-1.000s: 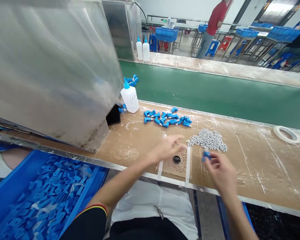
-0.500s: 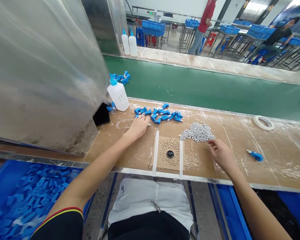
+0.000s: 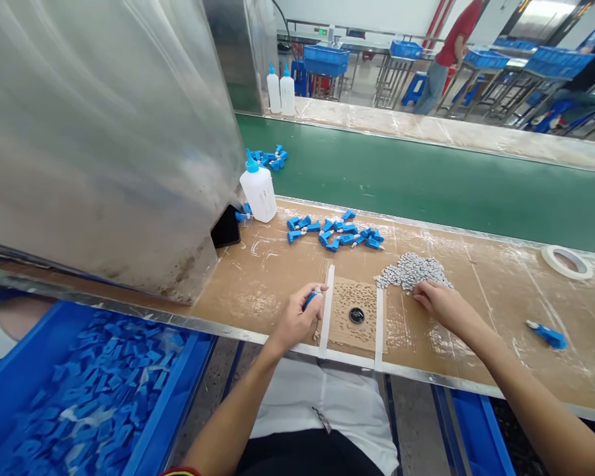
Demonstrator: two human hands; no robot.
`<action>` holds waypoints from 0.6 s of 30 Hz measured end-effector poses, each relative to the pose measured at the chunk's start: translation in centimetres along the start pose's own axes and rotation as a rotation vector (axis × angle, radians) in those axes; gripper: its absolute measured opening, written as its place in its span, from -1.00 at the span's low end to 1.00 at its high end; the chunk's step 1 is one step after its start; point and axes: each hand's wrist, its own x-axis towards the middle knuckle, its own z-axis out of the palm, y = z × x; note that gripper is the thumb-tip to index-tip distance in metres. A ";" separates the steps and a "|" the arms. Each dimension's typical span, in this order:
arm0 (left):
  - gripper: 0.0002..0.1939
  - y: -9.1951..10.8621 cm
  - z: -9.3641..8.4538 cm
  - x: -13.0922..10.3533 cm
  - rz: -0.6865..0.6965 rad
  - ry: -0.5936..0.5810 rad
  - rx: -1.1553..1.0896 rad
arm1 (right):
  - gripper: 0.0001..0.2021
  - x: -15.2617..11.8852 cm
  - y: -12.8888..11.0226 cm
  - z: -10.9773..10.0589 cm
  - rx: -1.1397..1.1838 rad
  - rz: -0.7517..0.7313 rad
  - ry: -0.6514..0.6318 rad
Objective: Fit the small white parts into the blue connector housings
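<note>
My left hand (image 3: 297, 316) is closed around a small blue plastic piece (image 3: 309, 301) with a whitish tip, just left of a taped cardboard square (image 3: 344, 334). On that square sits a small round dish of black liquid (image 3: 357, 315). My right hand (image 3: 439, 302) is at the near edge of a heap of tiny grey pieces (image 3: 409, 270), fingertips pressed together. Whether a grey piece is between them is hidden. Several more blue pieces (image 3: 346, 238) with pale tips lie in a loose group behind the cardboard, and a single one (image 3: 548, 334) rests to the right.
A white squeeze bottle (image 3: 260, 195) and a dark phone-like slab (image 3: 225, 227) stand by the metal housing (image 3: 129, 145) on the left. A tape roll (image 3: 567, 262) lies at right. Beyond runs a green belt (image 3: 401, 172). Below left is a blue bin (image 3: 178, 403) of blue pieces.
My left hand has come back from the blue pieces toward the cardboard, now with one in its fingers. My right hand has moved against the grey heap. The view has shifted left.
</note>
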 end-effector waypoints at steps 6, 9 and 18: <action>-0.34 -2.1 0.2 -0.8 -0.091 0.130 -0.441 | -0.78 -1.0 0.3 -0.9 0.050 0.047 -0.167; -0.43 -2.2 -0.3 -1.0 -0.098 0.119 -0.512 | -0.77 -2.2 -1.3 -0.2 0.083 -0.040 -0.063; -0.50 -1.9 -0.9 -0.9 -0.102 0.075 -0.543 | -0.64 -3.5 -6.3 4.2 -0.060 -0.248 0.210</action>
